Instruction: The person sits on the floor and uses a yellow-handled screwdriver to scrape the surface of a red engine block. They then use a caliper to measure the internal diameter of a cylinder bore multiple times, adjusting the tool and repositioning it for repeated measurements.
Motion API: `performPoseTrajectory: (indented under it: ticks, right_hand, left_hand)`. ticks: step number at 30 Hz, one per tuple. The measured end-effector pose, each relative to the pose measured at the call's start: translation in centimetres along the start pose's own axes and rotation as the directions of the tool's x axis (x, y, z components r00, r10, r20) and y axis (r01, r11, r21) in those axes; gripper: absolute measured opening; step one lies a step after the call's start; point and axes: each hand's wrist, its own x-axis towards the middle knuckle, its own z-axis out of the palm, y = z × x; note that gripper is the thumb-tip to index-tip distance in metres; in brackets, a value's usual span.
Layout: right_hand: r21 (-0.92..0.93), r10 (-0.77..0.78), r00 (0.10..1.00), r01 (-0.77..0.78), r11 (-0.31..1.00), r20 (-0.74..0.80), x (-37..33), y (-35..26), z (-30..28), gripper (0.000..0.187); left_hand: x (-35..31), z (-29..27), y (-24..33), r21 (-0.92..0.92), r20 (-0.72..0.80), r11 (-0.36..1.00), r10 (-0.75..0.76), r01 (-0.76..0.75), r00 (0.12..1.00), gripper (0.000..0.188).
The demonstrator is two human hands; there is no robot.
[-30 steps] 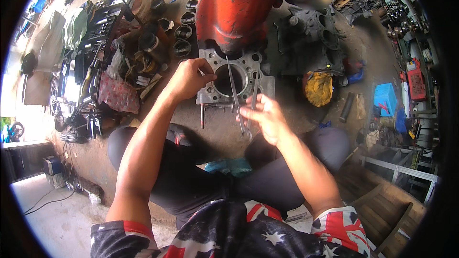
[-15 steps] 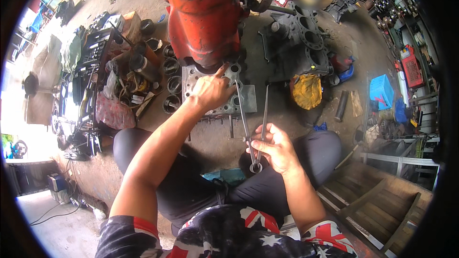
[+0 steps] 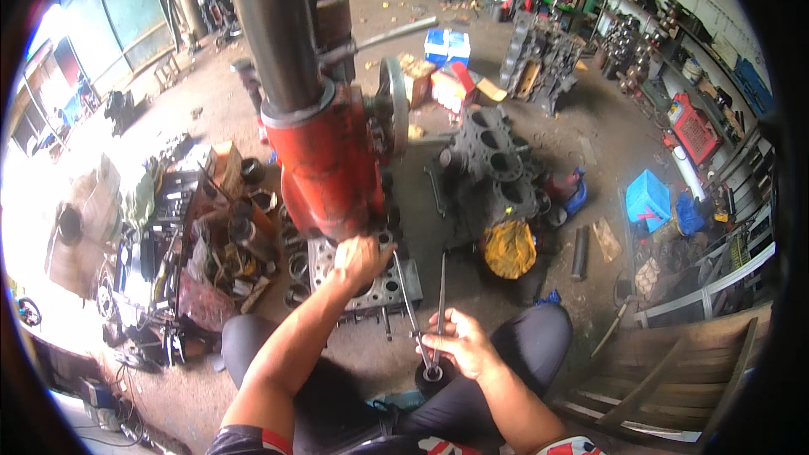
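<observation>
My right hand point(image 3: 462, 344) grips a pair of spring calipers point(image 3: 410, 302), closed round them near the round joint. Their two long thin legs point away from me and stand apart. The left leg's tip is close to my left hand point(image 3: 362, 261), over a metal engine block point(image 3: 389, 289) with round holes in its flat top. My left hand rests at that block, by the foot of a red upright machine point(image 3: 329, 173). Its fingers bend down and are mostly hidden behind the back of the hand. A thick dark column point(image 3: 274, 29) rises from the machine.
To the right stands a dark engine block point(image 3: 506, 160) with a row of bores, a yellow cover point(image 3: 509, 249) at its near end. Clutter and a tool tray point(image 3: 173, 219) lie at left. Further right are a blue basket point(image 3: 647, 200) and a wooden crate point(image 3: 674, 371).
The view has tilted up, bringing in more of the machine and the far floor. My left hand's fingers, stretched out before, now bend down near the machine's foot. The right hand keeps hold of the calipers.
</observation>
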Motion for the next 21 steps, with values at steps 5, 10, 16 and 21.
performPoseTrajectory:
  ticks: [5, 10, 16, 21]
  right_hand:
    - [0.019, -0.085, 0.995, 0.084, 0.996, 0.045, -0.4, 0.1, -0.4, 0.033]
    - [0.029, -0.107, 0.993, 0.106, 0.994, 0.057, -0.4, 0.0, -0.2, 0.032]
    - [0.035, -0.144, 0.976, 0.140, 0.990, 0.163, -0.6, 0.1, 1.0, 0.034]
    - [0.046, -0.182, 0.969, 0.177, 0.983, 0.165, -0.7, 0.2, 1.7, 0.034]
  left_hand:
    - [-3.9, -1.4, 2.1, -0.038, -0.168, 0.996, 0.070, -0.078, 0.983, 0.046]
    - [-9.2, -1.9, 4.0, -0.055, 0.109, 0.988, -0.140, 0.146, 0.984, 0.057]
    - [-12.0, -1.3, 5.1, -0.014, 0.176, 0.992, -0.118, 0.122, 0.977, 0.056]
    - [-14.0, -0.5, 4.5, -0.206, 0.126, 0.978, 0.055, -0.028, 0.990, 0.047]
